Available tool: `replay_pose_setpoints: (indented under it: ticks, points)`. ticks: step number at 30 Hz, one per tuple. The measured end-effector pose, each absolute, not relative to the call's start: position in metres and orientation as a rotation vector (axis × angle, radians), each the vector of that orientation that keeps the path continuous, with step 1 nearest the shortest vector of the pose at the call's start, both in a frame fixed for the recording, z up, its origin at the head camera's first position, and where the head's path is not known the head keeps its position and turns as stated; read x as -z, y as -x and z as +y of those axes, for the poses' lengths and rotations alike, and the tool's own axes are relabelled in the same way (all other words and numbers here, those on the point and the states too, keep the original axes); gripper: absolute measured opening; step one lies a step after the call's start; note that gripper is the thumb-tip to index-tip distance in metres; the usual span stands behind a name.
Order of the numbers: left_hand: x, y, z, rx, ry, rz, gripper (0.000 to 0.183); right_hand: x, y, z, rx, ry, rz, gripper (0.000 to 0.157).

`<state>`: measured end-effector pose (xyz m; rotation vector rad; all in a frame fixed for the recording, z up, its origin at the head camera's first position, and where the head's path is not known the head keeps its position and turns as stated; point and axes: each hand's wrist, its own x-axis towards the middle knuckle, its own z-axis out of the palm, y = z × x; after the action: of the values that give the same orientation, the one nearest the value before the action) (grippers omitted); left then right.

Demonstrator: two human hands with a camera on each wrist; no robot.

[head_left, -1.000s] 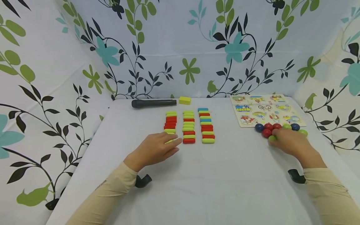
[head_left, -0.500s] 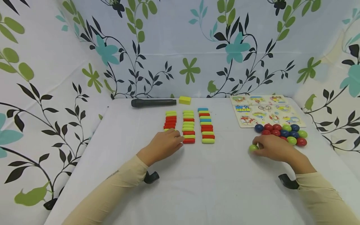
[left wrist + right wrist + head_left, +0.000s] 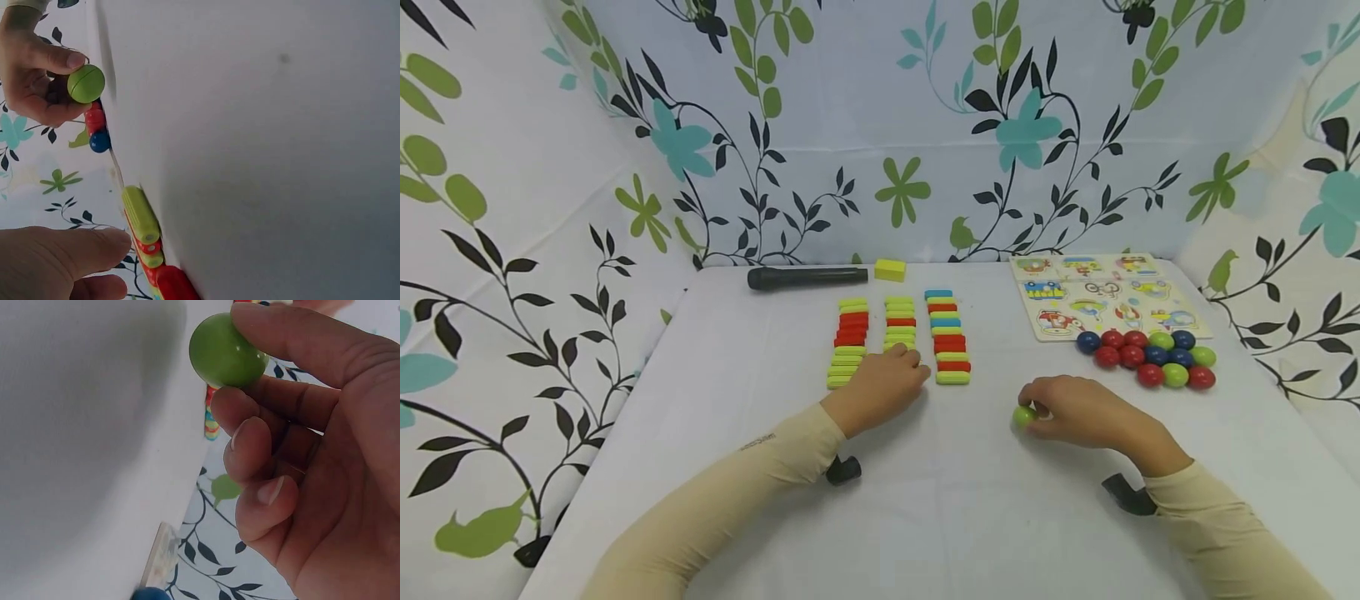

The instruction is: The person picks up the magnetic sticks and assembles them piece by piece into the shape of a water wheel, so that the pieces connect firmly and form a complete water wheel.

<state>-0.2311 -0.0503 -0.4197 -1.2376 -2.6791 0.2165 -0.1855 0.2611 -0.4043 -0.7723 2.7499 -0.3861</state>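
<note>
My right hand [image 3: 1086, 421] pinches a green ball [image 3: 1023, 417] between thumb and fingertips, just above the white table. In the right wrist view the ball [image 3: 224, 351] shows glossy and round, with the other fingers curled below it. My left hand [image 3: 883, 387] lies over the near end of the middle column of small coloured blocks [image 3: 899, 322], hiding that end. The left wrist view shows its thumb [image 3: 103, 247] extended beside a ribbed yellow-green block [image 3: 141, 215], with nothing visible gripped. A left column of blocks [image 3: 852, 333] and a right column [image 3: 951, 342] stand either side.
Red, blue and green balls [image 3: 1131, 356] lie grouped in rows at the right. Behind them is a picture puzzle board [image 3: 1108, 296]. At the back lie a black microphone [image 3: 807, 278] and a yellow block [image 3: 890, 269]. A patterned cloth [image 3: 955, 200] hangs behind the table.
My right hand has picked the green ball from near the group and carried it left towards the middle. My left hand has moved right, from the left column to the middle one.
</note>
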Motion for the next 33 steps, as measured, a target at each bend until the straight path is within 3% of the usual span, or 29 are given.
replay_pose_setpoints:
  ticks: [8,13,19,33]
  points:
    - [0.423,0.245,-0.013,-0.213,1.258,-2.749,0.028,0.404,0.188,0.248,0.366,0.817,2.727,0.026]
    - [0.428,0.247,-0.007,-0.231,1.225,-2.820,0.034,0.404,0.187,0.243,0.352,0.801,2.726,0.025]
    - [0.432,0.247,-0.006,-0.206,1.211,-2.860,0.028,0.407,0.187,0.239,0.378,0.828,2.751,0.028]
    - [0.430,0.201,-0.043,0.143,1.226,-2.792,0.020,0.413,0.181,0.221,0.409,0.820,2.817,0.031]
